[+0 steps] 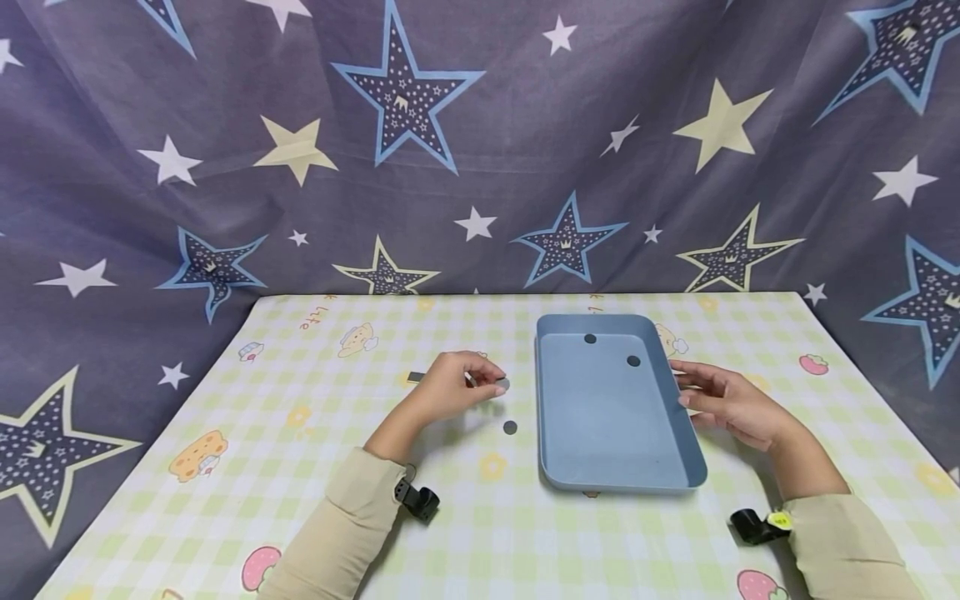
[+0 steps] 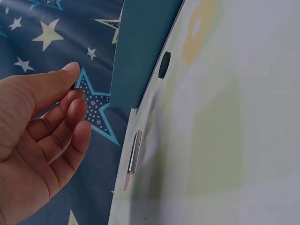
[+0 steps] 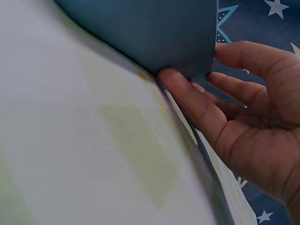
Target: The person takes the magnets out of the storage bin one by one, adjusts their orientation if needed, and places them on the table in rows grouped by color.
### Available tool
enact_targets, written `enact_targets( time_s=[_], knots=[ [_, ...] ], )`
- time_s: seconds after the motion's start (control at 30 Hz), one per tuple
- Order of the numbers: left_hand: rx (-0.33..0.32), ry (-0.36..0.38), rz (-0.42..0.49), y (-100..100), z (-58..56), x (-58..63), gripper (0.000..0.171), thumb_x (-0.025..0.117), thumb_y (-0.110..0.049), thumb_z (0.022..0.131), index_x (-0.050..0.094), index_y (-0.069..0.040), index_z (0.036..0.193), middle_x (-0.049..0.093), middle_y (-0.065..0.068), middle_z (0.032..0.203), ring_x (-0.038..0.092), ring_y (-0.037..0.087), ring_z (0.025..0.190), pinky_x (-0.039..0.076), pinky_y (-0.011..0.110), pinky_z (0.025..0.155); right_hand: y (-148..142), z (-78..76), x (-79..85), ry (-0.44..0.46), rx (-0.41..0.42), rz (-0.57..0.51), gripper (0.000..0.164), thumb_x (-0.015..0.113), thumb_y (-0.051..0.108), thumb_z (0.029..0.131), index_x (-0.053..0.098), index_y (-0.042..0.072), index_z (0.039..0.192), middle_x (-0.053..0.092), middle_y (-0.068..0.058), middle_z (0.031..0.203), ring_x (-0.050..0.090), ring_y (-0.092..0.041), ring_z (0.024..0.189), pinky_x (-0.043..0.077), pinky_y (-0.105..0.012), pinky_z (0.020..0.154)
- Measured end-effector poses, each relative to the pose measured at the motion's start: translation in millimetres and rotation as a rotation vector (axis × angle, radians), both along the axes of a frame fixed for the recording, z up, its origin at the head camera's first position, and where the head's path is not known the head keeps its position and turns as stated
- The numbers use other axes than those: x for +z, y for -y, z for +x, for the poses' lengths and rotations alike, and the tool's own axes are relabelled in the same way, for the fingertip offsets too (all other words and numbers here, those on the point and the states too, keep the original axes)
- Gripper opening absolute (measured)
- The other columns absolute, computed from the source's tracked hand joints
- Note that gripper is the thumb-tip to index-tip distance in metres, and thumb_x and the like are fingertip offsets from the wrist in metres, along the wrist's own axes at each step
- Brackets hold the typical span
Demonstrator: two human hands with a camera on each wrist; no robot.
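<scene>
Between thumb and fingertips, my left hand (image 1: 456,387) pinches a small dark disc (image 1: 504,384), raised over the table to the left of a blue-grey tray (image 1: 622,487). Only a sliver of that disc shows in the left wrist view. On the cloth just below lies another dark disc (image 1: 510,427). Two more, a dark disc (image 1: 590,339) and a second dark disc (image 1: 633,361), are inside the tray toward its far end. My right hand (image 1: 735,407) has its relaxed fingers against the tray's right outer wall, with fingertips (image 3: 174,80) low near the table.
A dark bar (image 1: 415,377) with a yellowish edge is partly hidden behind my left hand. In the left wrist view, a slim silvery piece (image 2: 135,152) lies on the checked tablecloth (image 1: 480,533). A star-patterned curtain (image 1: 480,183) hangs behind the table.
</scene>
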State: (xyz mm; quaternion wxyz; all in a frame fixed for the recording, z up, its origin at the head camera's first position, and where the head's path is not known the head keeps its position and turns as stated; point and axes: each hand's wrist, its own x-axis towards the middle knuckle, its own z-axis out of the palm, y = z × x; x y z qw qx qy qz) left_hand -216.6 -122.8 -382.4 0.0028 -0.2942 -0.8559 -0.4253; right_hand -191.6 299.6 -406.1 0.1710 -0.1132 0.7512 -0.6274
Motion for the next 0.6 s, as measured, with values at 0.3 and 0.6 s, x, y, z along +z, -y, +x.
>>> enact_targets(
  time_s=[0.3, 0.6],
  knots=[
    [-0.007, -0.003, -0.018, 3.5, 0.0, -1.4, 0.011, 0.077, -0.009, 0.085, 0.075, -0.005, 0.096, 0.069, -0.001, 0.084, 0.062, 0.009, 0.075, 0.054, 0.025, 0.069, -2.4, -0.6, 0.9, -0.007, 0.009, -0.012, 0.066, 0.057, 0.005, 0.098, 0.020, -0.011, 0.150, 0.050, -0.012, 0.132, 0.062, -0.011, 0.105, 0.056, -0.035, 0.082],
    [-0.042, 0.032, -0.069, 10.0, -3.2, -7.0, 0.009, 0.076, -0.006, 0.084, 0.075, -0.003, 0.093, 0.073, 0.003, 0.088, 0.061, 0.008, 0.073, 0.054, 0.024, 0.067, -2.5, -1.3, -0.9, -0.002, 0.010, -0.009, 0.066, 0.058, 0.006, 0.098, 0.020, -0.010, 0.150, 0.050, -0.008, 0.131, 0.061, -0.010, 0.105, 0.056, -0.034, 0.082]
  ],
)
